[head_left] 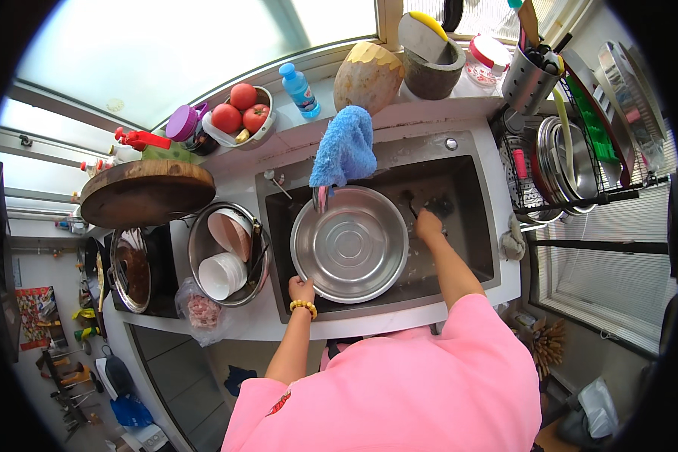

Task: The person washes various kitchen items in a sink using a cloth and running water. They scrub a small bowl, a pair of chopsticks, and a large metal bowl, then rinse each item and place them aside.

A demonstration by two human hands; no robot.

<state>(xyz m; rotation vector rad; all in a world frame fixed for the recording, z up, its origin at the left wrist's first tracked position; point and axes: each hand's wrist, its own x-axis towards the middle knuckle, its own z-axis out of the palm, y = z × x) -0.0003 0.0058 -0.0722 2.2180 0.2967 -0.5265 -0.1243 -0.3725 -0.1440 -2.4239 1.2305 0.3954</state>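
A wide, shallow metal basin (pixel 349 242) stands in the left part of the dark sink (pixel 467 248). At its near left rim, my left hand (pixel 301 289) is closed on the edge. My right hand (pixel 429 224) reaches down into the sink, right of the basin, with its fingers closed. By those fingers lies a slim dark thing (pixel 409 199), too small to name, and whether I hold it is unclear. Just beyond the hand is a dark clump (pixel 439 204) that looks like a scrubber. A blue cloth (pixel 344 148) drapes over the tap, whose spout (pixel 321 199) hangs above the basin's far rim.
Left of the sink stand a metal bowl (pixel 194 260) with white bowls (pixel 222 276), a bag of meat (pixel 203 310) and a round wooden board (pixel 147 193). A tub of tomatoes (pixel 270 135) and a blue bottle (pixel 300 92) line the ledge. A dish rack (pixel 572 203) is at right.
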